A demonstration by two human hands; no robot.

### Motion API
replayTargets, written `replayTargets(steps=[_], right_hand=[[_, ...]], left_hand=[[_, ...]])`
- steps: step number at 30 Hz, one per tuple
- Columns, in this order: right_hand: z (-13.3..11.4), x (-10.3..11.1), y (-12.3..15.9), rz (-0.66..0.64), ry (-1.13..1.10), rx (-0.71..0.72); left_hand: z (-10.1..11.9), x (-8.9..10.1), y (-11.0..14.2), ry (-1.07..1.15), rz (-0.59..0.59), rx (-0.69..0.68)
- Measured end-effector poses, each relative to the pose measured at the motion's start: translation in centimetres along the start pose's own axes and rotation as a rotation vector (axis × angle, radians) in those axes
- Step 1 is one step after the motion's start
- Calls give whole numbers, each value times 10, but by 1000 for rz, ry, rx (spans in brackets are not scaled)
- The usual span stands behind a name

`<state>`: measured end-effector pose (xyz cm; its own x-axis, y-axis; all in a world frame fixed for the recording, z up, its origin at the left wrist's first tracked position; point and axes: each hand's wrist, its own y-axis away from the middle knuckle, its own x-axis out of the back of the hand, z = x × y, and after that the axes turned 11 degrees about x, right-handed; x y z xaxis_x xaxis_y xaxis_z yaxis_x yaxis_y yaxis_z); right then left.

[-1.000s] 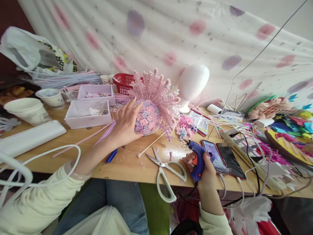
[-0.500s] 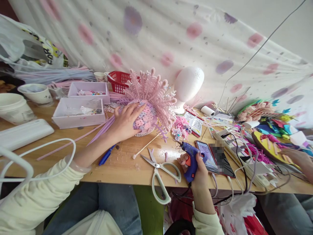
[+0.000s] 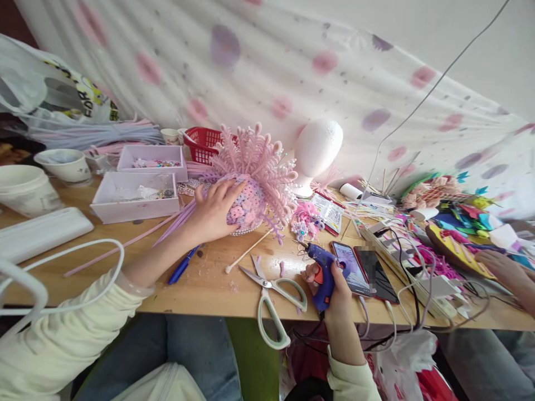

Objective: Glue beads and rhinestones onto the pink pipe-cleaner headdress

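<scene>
My left hand (image 3: 213,211) curves round the left side of a headdress (image 3: 247,205), with fingers over its top and thumb lower down. Pink and lilac flowers cover its rounded body, pearls line the lower edge, and fuzzy pink plumes fan out above. In my right hand (image 3: 334,295) is a blue glue gun (image 3: 324,278), its nozzle pointing up and left; a finger rests by the orange trigger. Scissors (image 3: 267,287) with pale handles lie opened just left of it. Beyond them is a cotton-tipped stick (image 3: 246,253).
A white foam head (image 3: 318,147) stands behind the headdress. White boxes (image 3: 134,209) of beads and a red basket (image 3: 203,143) are left. Phones (image 3: 353,267), a power strip (image 3: 434,301) and cables lie right. Another person's hand (image 3: 501,273) is by a yellow piece (image 3: 455,248).
The view has shifted slightly. Both hands keep their holds on the headdress and the glue gun, with little visible movement.
</scene>
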<state>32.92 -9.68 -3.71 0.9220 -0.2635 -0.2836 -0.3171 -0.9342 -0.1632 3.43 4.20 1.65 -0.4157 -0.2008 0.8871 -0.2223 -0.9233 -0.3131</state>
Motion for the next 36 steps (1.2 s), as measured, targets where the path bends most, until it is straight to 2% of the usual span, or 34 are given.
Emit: replayTargets(steps=[5, 11, 16, 20, 28, 31, 33, 36], right_hand=[[6, 3, 0, 9, -33, -13], [0, -7, 2, 41, 11, 7], [-6, -13, 2, 44, 32, 0], [-4, -13, 3, 71, 33, -9], [2, -12, 3, 111, 1, -53], [3, -10, 3, 108, -9, -52], [3, -9, 3, 101, -25, -62], [1, -10, 3, 97, -38, -90]], left_hand=[[3, 1, 1, -23, 14, 2], [3, 4, 3, -10, 6, -17], [2, -6, 5, 14, 91, 2], [3, -12, 5, 11, 110, 23], [8, 0, 4, -75, 114, -32], [-4, 9, -2, 49, 65, -57], [-19, 13, -7, 235, 47, -66], [-44, 12, -12, 529, 26, 48]])
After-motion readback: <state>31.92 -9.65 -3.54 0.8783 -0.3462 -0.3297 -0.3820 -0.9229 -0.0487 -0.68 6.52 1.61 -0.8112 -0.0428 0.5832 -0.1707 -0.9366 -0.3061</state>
